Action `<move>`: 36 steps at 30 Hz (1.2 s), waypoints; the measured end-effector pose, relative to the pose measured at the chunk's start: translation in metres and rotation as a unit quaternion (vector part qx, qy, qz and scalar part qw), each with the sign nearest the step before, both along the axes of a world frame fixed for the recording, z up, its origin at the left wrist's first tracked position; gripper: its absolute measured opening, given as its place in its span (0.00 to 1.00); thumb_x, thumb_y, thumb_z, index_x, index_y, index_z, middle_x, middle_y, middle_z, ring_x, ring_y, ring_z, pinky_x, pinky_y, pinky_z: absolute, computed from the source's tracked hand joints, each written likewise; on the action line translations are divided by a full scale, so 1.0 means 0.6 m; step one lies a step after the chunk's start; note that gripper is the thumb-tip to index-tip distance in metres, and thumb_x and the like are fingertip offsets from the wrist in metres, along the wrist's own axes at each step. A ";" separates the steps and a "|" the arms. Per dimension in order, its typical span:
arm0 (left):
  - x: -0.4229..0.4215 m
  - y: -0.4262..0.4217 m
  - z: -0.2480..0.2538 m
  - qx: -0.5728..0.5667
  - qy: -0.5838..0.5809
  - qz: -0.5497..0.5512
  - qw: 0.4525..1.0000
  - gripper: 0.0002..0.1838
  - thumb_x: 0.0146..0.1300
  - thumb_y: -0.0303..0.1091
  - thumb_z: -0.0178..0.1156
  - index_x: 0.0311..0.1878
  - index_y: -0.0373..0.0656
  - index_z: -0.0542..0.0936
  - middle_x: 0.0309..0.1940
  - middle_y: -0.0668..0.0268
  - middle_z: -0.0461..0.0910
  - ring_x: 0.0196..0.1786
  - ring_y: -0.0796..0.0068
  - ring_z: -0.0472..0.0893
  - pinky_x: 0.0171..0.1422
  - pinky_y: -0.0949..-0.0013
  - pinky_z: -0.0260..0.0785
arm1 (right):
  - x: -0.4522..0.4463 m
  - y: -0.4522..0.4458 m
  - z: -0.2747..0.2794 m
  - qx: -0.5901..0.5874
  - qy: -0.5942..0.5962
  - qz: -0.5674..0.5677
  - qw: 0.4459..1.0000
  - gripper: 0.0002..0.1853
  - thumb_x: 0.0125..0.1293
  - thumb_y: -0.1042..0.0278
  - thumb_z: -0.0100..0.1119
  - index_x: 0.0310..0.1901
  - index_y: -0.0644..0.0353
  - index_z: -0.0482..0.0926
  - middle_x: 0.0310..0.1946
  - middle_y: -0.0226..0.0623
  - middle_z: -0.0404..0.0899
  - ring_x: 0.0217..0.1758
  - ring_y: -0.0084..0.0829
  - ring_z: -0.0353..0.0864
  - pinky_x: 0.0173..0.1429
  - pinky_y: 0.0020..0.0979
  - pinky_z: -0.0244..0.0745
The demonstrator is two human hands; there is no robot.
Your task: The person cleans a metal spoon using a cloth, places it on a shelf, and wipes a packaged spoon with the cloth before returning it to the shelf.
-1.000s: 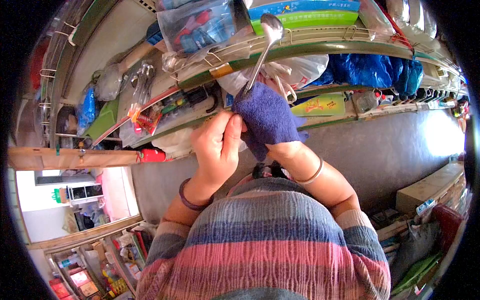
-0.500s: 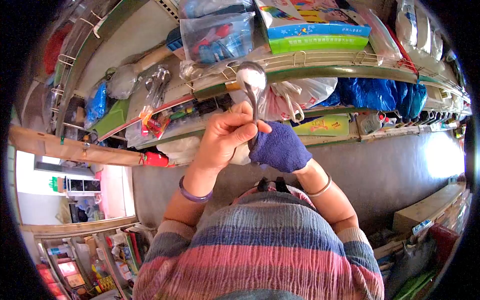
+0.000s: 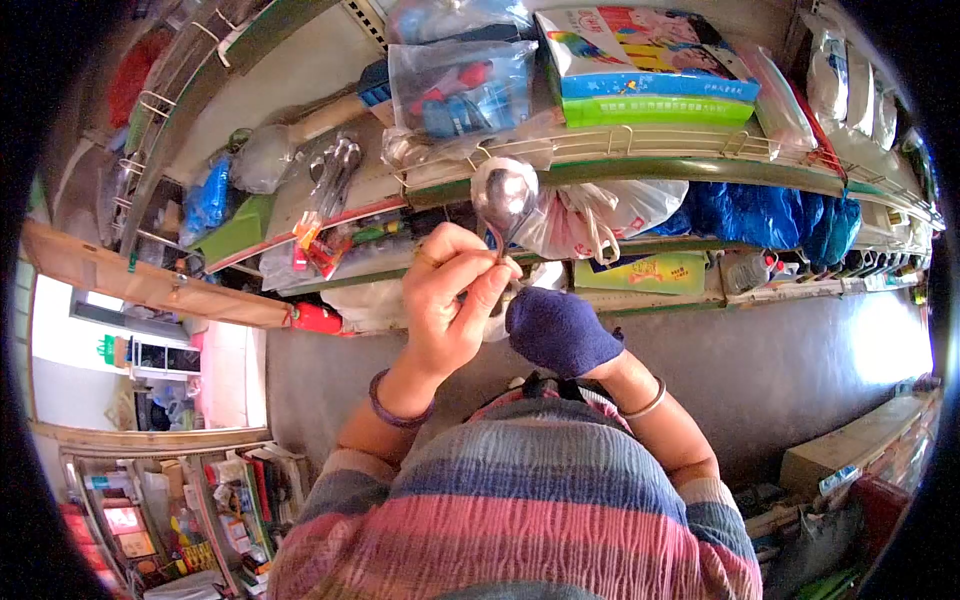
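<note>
My left hand (image 3: 452,300) pinches a shiny metal spoon (image 3: 505,195) by its neck between thumb and fingers. The rounded bowl points up and catches the light. Just right of it and a little lower is my right hand (image 3: 606,366), bundled in a dark purple-blue cloth (image 3: 562,330). Its fingers are hidden under the fabric. The lower end of the spoon's handle cannot be made out behind my left fingers, so whether the cloth touches it is unclear.
Ahead, a wire-edged shelf (image 3: 690,165) holds boxed books (image 3: 655,88), a clear bag of blue and red items (image 3: 465,90) and several bagged spoons (image 3: 335,170). Below are white plastic bags (image 3: 625,210) and blue plastic (image 3: 745,215). A long box (image 3: 850,440) lies at right.
The spoon's bowl has turned and sits slightly lower. My cloth-covered right hand has shifted down, away from the spoon's neck. The view has tilted a little.
</note>
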State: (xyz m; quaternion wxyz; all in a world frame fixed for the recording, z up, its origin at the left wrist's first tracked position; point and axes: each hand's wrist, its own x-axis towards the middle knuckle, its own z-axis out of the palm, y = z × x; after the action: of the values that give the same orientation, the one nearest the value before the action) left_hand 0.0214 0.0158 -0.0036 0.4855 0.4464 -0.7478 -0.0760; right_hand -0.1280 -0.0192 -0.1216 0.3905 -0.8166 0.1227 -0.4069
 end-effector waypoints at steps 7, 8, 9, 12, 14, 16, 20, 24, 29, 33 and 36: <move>0.001 0.022 -0.007 -0.030 -0.038 0.074 0.996 0.08 0.59 0.26 0.56 0.26 0.33 0.74 0.24 0.62 0.74 0.24 0.74 0.73 0.29 0.74 0.64 | -0.018 -0.011 0.048 -0.116 0.131 -0.194 0.965 0.08 0.38 0.64 0.65 0.22 0.55 0.78 0.26 0.37 0.74 0.35 0.41 0.74 0.38 0.38 0.70; 0.001 0.024 -0.005 -0.032 -0.053 0.082 0.995 0.07 0.59 0.26 0.56 0.26 0.33 0.74 0.23 0.62 0.74 0.24 0.73 0.73 0.28 0.74 0.65 | -0.019 -0.010 0.059 -0.115 0.145 -0.217 0.959 0.08 0.38 0.64 0.65 0.22 0.55 0.78 0.27 0.37 0.75 0.35 0.41 0.74 0.38 0.38 0.71; 0.000 0.026 -0.005 -0.035 -0.067 0.091 0.993 0.07 0.59 0.25 0.57 0.27 0.33 0.74 0.23 0.62 0.74 0.24 0.73 0.73 0.28 0.73 0.65 | -0.021 -0.009 0.072 -0.115 0.158 -0.238 0.951 0.08 0.38 0.65 0.64 0.23 0.54 0.79 0.28 0.37 0.75 0.36 0.41 0.74 0.39 0.38 0.71; -0.003 0.033 -0.007 -0.025 -0.069 0.110 0.991 0.06 0.58 0.25 0.57 0.27 0.34 0.75 0.22 0.60 0.75 0.24 0.70 0.75 0.28 0.72 0.65 | -0.026 -0.007 0.109 -0.102 0.160 -0.270 0.944 0.07 0.40 0.70 0.60 0.26 0.55 0.79 0.32 0.39 0.76 0.39 0.42 0.74 0.43 0.39 0.70; -0.001 0.037 -0.010 -0.021 -0.076 0.110 0.991 0.05 0.58 0.24 0.56 0.27 0.34 0.75 0.23 0.58 0.76 0.24 0.68 0.76 0.27 0.71 0.64 | -0.027 -0.008 0.123 -0.120 0.140 -0.291 0.939 0.08 0.40 0.72 0.59 0.27 0.56 0.79 0.33 0.39 0.76 0.40 0.43 0.74 0.45 0.39 0.69; 0.002 0.042 -0.018 -0.028 -0.113 0.127 0.985 0.04 0.55 0.23 0.57 0.27 0.34 0.74 0.24 0.56 0.76 0.25 0.65 0.76 0.26 0.69 0.64 | -0.028 -0.007 0.137 -0.105 0.094 -0.308 0.941 0.08 0.39 0.72 0.58 0.27 0.56 0.78 0.33 0.40 0.75 0.41 0.44 0.73 0.46 0.40 0.68; -0.013 0.050 -0.024 -0.048 -0.281 0.151 0.946 0.04 0.46 0.23 0.58 0.25 0.33 0.73 0.23 0.54 0.74 0.27 0.58 0.76 0.26 0.61 0.65 | -0.034 -0.006 0.206 -0.208 0.000 -0.347 0.915 0.10 0.41 0.64 0.61 0.25 0.55 0.73 0.25 0.39 0.71 0.30 0.43 0.70 0.37 0.40 0.64; -0.012 0.056 -0.050 -0.093 -0.308 0.075 0.944 0.06 0.39 0.25 0.59 0.22 0.36 0.73 0.22 0.55 0.74 0.27 0.56 0.76 0.30 0.57 0.68 | -0.028 -0.018 0.069 -0.125 0.186 -0.242 0.944 0.11 0.47 0.67 0.56 0.34 0.60 0.75 0.36 0.44 0.75 0.42 0.46 0.72 0.49 0.42 0.66; -0.007 0.046 -0.042 -0.092 -0.317 0.076 0.941 0.04 0.44 0.24 0.61 0.25 0.38 0.75 0.20 0.61 0.74 0.24 0.61 0.75 0.32 0.62 0.69 | -0.020 -0.058 0.104 -0.254 -0.007 -0.258 0.932 0.16 0.52 0.67 0.54 0.44 0.61 0.76 0.44 0.47 0.76 0.50 0.44 0.75 0.53 0.41 0.69; 0.007 0.048 -0.052 -0.057 -0.329 0.062 0.941 0.11 0.38 0.29 0.62 0.30 0.40 0.78 0.33 0.56 0.76 0.36 0.55 0.76 0.40 0.53 0.68 | -0.021 -0.070 0.097 -0.158 0.022 -0.193 0.968 0.22 0.53 0.67 0.54 0.51 0.63 0.73 0.52 0.50 0.72 0.56 0.49 0.71 0.59 0.40 0.67; 0.000 0.057 -0.032 -0.038 -0.319 0.027 0.947 0.06 0.43 0.25 0.61 0.27 0.38 0.76 0.23 0.60 0.74 0.27 0.60 0.74 0.33 0.59 0.68 | -0.021 -0.100 0.074 -0.165 -0.005 -0.298 0.940 0.16 0.55 0.69 0.50 0.46 0.63 0.74 0.44 0.53 0.74 0.47 0.54 0.73 0.52 0.43 0.69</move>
State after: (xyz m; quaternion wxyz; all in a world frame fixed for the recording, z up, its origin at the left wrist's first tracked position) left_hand 0.0213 0.0498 -0.0228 0.2403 0.4488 -0.8534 0.1123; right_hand -0.1405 -0.0791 -0.0772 0.1121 -0.7933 0.2897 -0.5237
